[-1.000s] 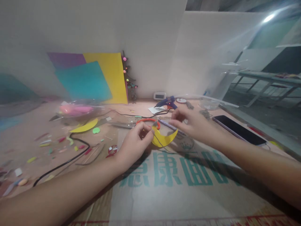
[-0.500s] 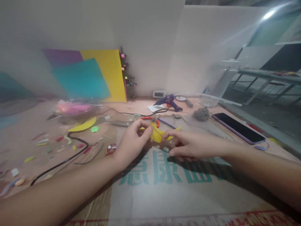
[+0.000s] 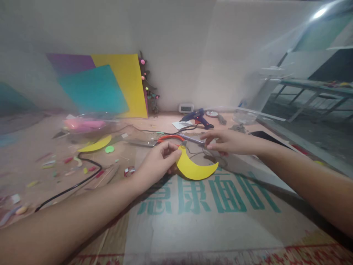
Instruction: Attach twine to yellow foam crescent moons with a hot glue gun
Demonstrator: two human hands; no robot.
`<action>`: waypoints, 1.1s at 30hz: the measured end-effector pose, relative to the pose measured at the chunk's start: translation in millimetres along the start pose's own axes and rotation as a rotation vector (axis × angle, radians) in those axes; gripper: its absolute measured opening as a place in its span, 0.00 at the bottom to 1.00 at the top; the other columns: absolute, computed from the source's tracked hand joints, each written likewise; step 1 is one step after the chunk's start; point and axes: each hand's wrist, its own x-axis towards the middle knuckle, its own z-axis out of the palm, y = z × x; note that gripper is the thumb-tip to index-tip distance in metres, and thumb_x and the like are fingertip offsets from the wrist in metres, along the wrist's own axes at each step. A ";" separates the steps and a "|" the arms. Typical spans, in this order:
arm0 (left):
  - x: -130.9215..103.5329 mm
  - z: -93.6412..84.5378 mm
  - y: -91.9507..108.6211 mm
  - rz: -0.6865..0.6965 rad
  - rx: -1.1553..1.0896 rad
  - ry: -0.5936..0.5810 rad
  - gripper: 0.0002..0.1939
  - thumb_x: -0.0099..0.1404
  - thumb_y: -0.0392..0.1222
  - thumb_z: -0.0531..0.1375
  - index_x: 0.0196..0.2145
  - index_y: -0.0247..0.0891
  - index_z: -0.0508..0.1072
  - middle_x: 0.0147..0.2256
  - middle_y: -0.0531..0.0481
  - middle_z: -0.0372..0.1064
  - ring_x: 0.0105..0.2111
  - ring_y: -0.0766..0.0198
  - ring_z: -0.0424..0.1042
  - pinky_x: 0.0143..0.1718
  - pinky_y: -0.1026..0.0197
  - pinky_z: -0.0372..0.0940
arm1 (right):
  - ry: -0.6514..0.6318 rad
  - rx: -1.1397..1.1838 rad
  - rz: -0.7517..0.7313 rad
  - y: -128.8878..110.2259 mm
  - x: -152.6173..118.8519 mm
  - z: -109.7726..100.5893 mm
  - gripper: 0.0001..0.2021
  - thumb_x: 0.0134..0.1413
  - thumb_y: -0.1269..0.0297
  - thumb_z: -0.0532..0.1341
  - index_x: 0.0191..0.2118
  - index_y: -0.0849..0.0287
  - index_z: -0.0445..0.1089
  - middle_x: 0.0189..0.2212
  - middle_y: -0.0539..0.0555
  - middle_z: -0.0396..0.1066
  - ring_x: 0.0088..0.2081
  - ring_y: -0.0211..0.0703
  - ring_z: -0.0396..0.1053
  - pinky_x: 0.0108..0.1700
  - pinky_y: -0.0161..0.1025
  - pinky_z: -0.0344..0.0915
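Beside the scissors [image 3: 171, 136], left hand [image 3: 161, 161] pinches yellow crescent [image 3: 194, 171], apparently cut out, undecorated; right of them, right hand [image 3: 230, 142] half-curls, hold unclear.

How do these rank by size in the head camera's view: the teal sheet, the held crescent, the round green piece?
Largest to smallest:
1. Teal sheet
2. Crescent, held in the left hand
3. Round green piece

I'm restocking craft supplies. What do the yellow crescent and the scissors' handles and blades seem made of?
Yellow crescent: matte card, felt or foam sheet; it looks thin and evenly coloured. Orange handles: probably smooth plastic, given their bright, even colour. Blades: apparently metal, grey with a faint sheen.
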 end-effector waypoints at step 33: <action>-1.5 0.9 -2.7 0.013 0.047 -0.107 0.11 0.66 0.46 0.59 0.33 0.37 0.64 0.21 0.59 0.63 0.16 0.74 0.62 0.16 0.72 0.59 | 0.057 0.893 -0.161 -15.4 2.5 87.8 0.17 0.55 0.55 0.64 0.45 0.58 0.62 0.16 0.41 0.60 0.18 0.31 0.55 0.21 0.31 0.51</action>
